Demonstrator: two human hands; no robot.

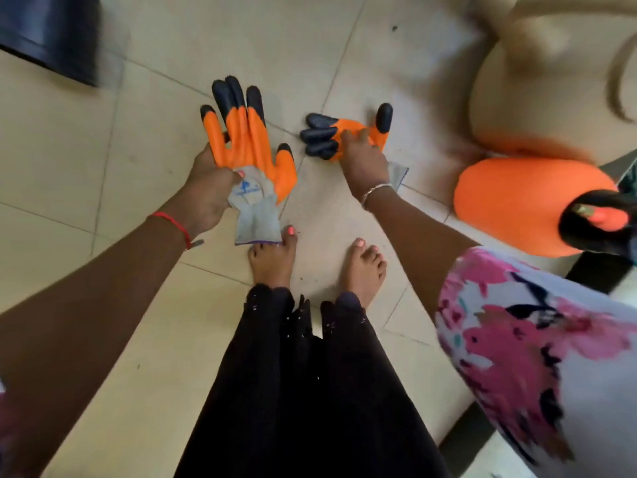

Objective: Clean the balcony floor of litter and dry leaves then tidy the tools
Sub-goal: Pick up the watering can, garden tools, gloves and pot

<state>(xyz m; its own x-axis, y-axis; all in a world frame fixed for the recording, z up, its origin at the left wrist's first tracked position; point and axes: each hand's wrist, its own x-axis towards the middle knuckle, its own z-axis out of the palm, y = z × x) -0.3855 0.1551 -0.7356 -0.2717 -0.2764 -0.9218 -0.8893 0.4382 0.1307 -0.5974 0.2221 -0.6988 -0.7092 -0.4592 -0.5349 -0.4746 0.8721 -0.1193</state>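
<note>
As left hand (206,188) grips glove (251,146), right hand (364,161) grips second glove (322,139).

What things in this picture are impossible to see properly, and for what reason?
Head view:
- dark object: cut off by the top-left edge.
- beige furniture: motion-blurred.
- second glove: palm hidden under right hand.
- logo on first glove, held by left hand: too blurred to read.

so 1 glove (251,146) sits in the left hand (206,182), 2nd glove (348,132) under the right hand (363,160), just right of that grip. Both feet (272,262) are nearer than the 2 grips, bottle (510,201) well off right.
</note>
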